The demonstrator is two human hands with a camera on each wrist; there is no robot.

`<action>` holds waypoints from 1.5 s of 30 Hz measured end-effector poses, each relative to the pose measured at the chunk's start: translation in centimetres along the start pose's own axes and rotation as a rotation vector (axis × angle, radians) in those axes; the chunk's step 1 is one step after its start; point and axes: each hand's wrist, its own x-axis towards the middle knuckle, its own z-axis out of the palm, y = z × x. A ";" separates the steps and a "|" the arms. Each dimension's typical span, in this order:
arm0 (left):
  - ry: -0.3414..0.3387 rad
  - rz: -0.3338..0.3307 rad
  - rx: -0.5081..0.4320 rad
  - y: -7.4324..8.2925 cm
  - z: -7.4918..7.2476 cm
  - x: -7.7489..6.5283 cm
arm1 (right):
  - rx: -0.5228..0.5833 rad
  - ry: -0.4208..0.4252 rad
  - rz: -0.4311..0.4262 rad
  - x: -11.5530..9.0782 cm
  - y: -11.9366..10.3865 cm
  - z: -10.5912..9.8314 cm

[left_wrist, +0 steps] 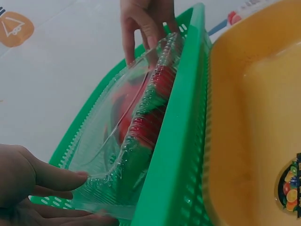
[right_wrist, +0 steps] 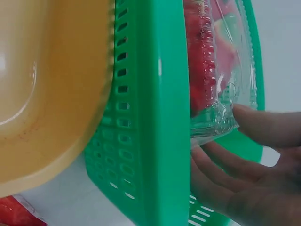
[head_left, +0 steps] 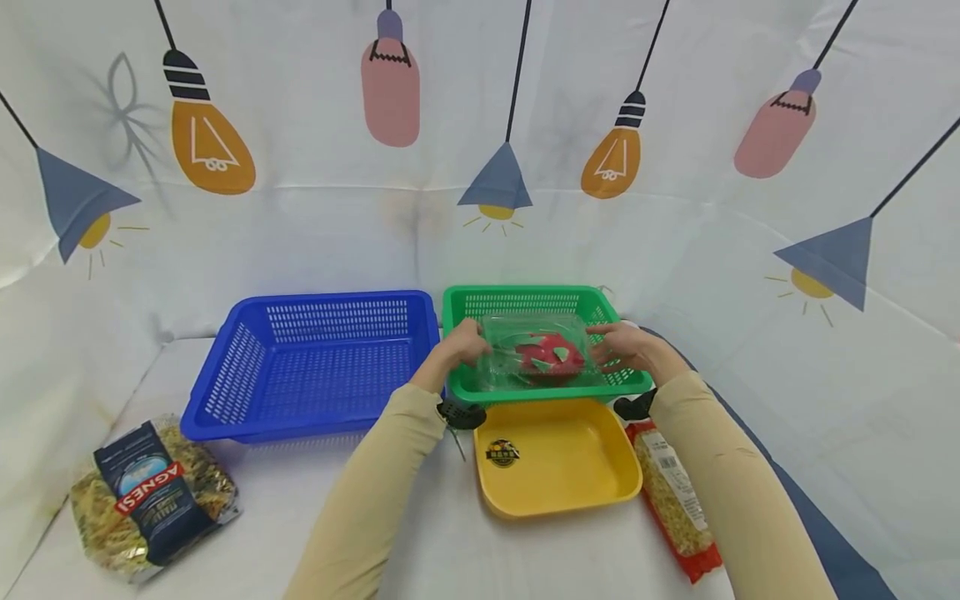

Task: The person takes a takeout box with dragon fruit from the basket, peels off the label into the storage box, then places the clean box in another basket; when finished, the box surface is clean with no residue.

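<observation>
A clear plastic clamshell box (head_left: 501, 350) sits inside the green basket (head_left: 536, 393). Through its lid shows a red fruit with pale green parts (head_left: 551, 354), like a dragon fruit. My left hand (head_left: 465, 342) grips the box's left end; in the left wrist view its thumb (left_wrist: 70, 179) lies on the lid's edge and the other fingers go beneath. At the opposite end, my right hand (head_left: 626, 346) holds the corner, thumb (right_wrist: 256, 125) on top and fingers under it. The basket's wall partly hides the box in the right wrist view.
Left of the green basket stands a blue basket (head_left: 337, 375). A yellow tray (head_left: 558, 467) is close in front of the green one. A pasta bag (head_left: 153, 496) lies at far left, and a red-ended packet (head_left: 675, 496) lies by the right forearm. A printed curtain hangs behind.
</observation>
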 end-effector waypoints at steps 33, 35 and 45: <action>0.045 -0.059 0.058 0.6 0.8 1.7 | -0.104 -0.052 -0.048 2.0 -0.3 -1.2; 0.046 -0.056 0.045 0.4 0.6 1.8 | -0.102 -0.054 -0.051 2.0 -0.4 -1.0; 0.066 -0.055 0.047 -0.2 0.9 2.6 | -0.141 -0.051 -0.049 2.1 -0.3 -0.7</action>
